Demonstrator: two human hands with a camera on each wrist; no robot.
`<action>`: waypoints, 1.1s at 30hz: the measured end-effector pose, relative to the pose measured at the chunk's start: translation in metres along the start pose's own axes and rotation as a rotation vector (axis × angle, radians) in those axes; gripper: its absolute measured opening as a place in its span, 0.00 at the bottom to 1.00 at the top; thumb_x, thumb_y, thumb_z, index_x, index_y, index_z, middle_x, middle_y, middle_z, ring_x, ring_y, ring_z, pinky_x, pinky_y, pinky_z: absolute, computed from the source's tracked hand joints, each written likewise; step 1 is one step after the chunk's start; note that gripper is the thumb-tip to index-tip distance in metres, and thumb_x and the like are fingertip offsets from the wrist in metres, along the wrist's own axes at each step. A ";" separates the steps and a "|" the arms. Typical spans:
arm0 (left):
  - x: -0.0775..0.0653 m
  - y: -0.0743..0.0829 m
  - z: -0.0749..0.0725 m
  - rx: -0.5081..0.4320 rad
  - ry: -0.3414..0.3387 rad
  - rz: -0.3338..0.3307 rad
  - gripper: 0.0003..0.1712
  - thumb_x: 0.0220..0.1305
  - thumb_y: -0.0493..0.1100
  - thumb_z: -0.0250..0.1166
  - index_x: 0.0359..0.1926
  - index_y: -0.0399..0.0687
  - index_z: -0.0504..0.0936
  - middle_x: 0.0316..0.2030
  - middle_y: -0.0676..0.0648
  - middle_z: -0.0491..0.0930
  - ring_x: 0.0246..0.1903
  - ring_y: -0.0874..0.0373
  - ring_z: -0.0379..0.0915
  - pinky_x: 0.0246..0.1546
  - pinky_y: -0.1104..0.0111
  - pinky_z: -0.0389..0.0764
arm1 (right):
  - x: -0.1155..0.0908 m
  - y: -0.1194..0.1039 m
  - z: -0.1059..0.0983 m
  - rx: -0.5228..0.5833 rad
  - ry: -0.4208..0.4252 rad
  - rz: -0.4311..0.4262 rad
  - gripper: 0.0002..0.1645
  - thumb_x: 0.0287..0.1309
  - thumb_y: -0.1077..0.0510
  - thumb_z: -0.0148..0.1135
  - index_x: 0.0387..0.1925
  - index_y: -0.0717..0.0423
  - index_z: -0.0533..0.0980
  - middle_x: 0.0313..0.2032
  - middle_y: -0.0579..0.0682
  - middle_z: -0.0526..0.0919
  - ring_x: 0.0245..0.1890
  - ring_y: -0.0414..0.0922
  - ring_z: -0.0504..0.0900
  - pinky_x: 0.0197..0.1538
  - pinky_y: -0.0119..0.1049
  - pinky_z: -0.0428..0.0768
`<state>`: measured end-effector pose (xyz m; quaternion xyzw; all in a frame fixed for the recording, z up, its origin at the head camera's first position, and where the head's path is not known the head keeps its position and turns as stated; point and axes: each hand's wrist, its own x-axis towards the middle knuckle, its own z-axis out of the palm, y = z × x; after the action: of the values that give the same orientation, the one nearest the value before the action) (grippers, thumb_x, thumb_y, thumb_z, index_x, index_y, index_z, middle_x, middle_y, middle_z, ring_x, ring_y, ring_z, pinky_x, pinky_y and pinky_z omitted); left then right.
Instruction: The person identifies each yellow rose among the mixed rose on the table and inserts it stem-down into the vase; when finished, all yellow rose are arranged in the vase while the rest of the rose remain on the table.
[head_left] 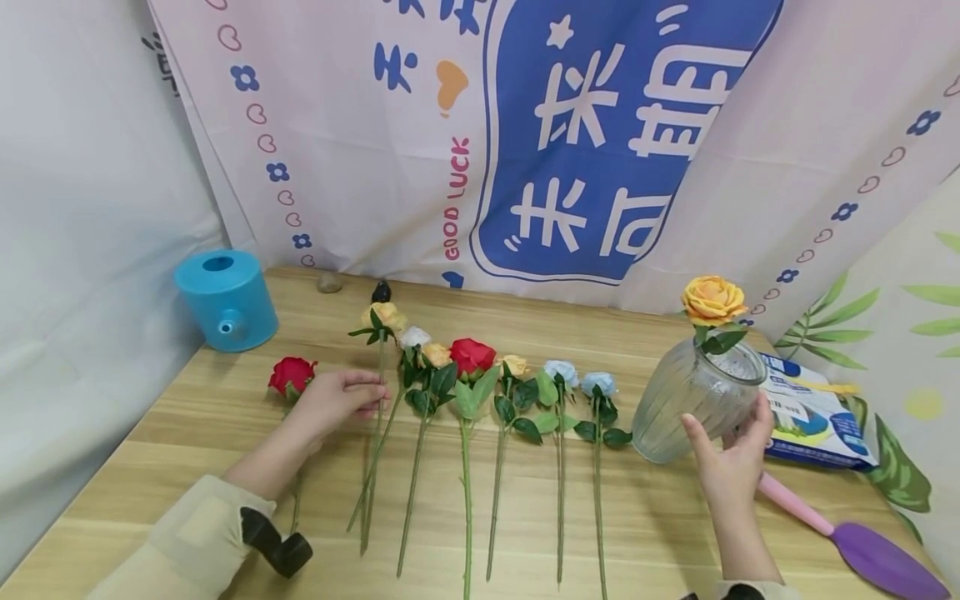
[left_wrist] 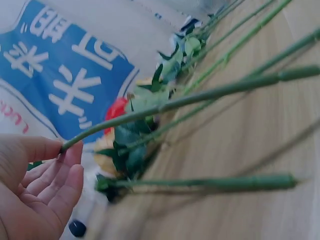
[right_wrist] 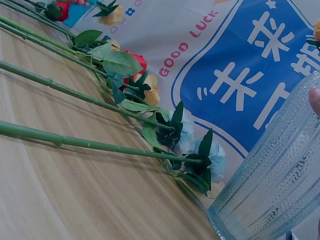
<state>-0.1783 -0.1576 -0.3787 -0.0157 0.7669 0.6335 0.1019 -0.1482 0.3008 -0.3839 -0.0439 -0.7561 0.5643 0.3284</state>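
Note:
My left hand (head_left: 337,404) pinches the stem (left_wrist: 200,97) of a pale yellow rose (head_left: 384,317) between thumb and fingers, its bloom raised at the left of the row. A ribbed glass vase (head_left: 667,408) tilts in my right hand (head_left: 731,467), whose thumb and fingers grip its side. From the vase's mouth rises an orange-yellow rose (head_left: 712,302). Between the hands lie several roses, among them a red rose (head_left: 471,357), a yellow rose (head_left: 513,365) and light blue roses (right_wrist: 215,160). Another red rose (head_left: 292,375) lies partly behind the left forearm.
A blue plastic container (head_left: 228,304) with a top hole and short spout stands back left. Near it are a grey stone (head_left: 328,283) and a black object (head_left: 381,292). At right lie a blue-white packet (head_left: 813,417) and a purple trowel (head_left: 885,554).

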 end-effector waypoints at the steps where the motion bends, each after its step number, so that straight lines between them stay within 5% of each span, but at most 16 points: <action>1: -0.002 0.004 0.002 -0.002 -0.001 0.016 0.22 0.62 0.38 0.57 0.52 0.24 0.68 0.42 0.36 0.79 0.38 0.53 0.78 0.40 0.62 0.78 | 0.000 0.000 0.000 0.000 -0.001 0.002 0.52 0.46 0.68 0.66 0.66 0.45 0.47 0.63 0.53 0.55 0.62 0.45 0.57 0.64 0.40 0.55; 9: -0.007 0.034 0.023 -0.066 -0.018 0.139 0.24 0.60 0.41 0.60 0.51 0.26 0.70 0.41 0.37 0.79 0.39 0.53 0.78 0.41 0.64 0.78 | 0.000 0.000 0.000 -0.003 0.000 0.011 0.52 0.46 0.67 0.66 0.66 0.45 0.46 0.64 0.53 0.54 0.62 0.45 0.56 0.64 0.40 0.55; 17: 0.008 0.066 0.056 -0.339 0.058 0.391 0.17 0.58 0.35 0.61 0.47 0.30 0.74 0.37 0.41 0.81 0.35 0.58 0.79 0.37 0.66 0.79 | 0.000 -0.001 -0.001 0.006 -0.005 0.006 0.52 0.46 0.68 0.66 0.66 0.46 0.47 0.64 0.53 0.54 0.61 0.46 0.57 0.64 0.35 0.56; 22: 0.001 0.101 0.086 -0.478 0.091 0.507 0.12 0.57 0.29 0.59 0.43 0.27 0.74 0.31 0.48 0.83 0.32 0.57 0.80 0.35 0.66 0.80 | 0.000 -0.002 -0.001 0.007 -0.011 0.008 0.52 0.46 0.70 0.65 0.66 0.47 0.47 0.63 0.54 0.55 0.61 0.46 0.57 0.61 0.28 0.59; 28: -0.005 0.128 0.114 -0.569 0.051 0.660 0.07 0.56 0.30 0.60 0.37 0.29 0.76 0.30 0.48 0.83 0.32 0.54 0.80 0.35 0.66 0.80 | 0.000 -0.002 0.000 0.024 -0.014 0.007 0.52 0.45 0.69 0.66 0.66 0.46 0.47 0.63 0.53 0.55 0.61 0.46 0.57 0.61 0.27 0.58; 33: -0.009 0.147 0.137 -0.632 -0.039 0.670 0.06 0.56 0.30 0.60 0.37 0.34 0.77 0.31 0.45 0.82 0.33 0.53 0.79 0.37 0.64 0.79 | 0.001 0.001 0.000 0.023 -0.008 0.007 0.53 0.45 0.69 0.66 0.66 0.45 0.47 0.63 0.53 0.55 0.61 0.46 0.57 0.61 0.28 0.58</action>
<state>-0.1732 0.0038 -0.2591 0.2148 0.4970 0.8343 -0.1038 -0.1488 0.3019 -0.3841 -0.0404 -0.7509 0.5742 0.3238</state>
